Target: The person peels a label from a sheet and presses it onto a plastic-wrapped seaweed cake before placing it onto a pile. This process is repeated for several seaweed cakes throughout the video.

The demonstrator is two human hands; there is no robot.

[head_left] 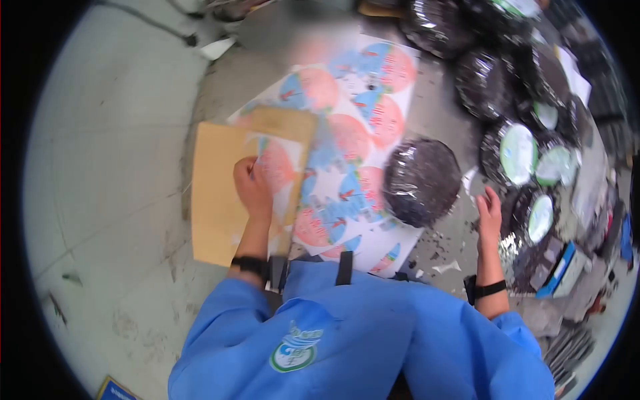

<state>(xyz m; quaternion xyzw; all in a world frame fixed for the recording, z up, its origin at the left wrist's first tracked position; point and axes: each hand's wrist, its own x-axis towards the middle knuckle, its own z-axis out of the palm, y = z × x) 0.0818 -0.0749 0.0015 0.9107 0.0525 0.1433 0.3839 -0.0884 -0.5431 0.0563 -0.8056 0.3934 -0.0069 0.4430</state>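
My left hand (253, 190) is over a tan cardboard sheet (213, 193), with its fingers closed at the edge of a printed label sheet (277, 163) in pink and blue. My right hand (490, 217) is raised to the right with its fingers stretched out and nothing in them. Between the hands, nearer the right one, lies a dark round cake-like disc (421, 181) in shiny clear plastic. It rests partly on the spread sheets of round labels (350, 137).
Several dark plastic-wrapped discs crowd the right side, some with oval green-and-white labels (519, 155). A blue-edged box (557, 270) sits beyond my right forearm. Dark crumbs and paper scraps (447, 267) litter the grey surface. Pale floor (113, 173) lies to the left.
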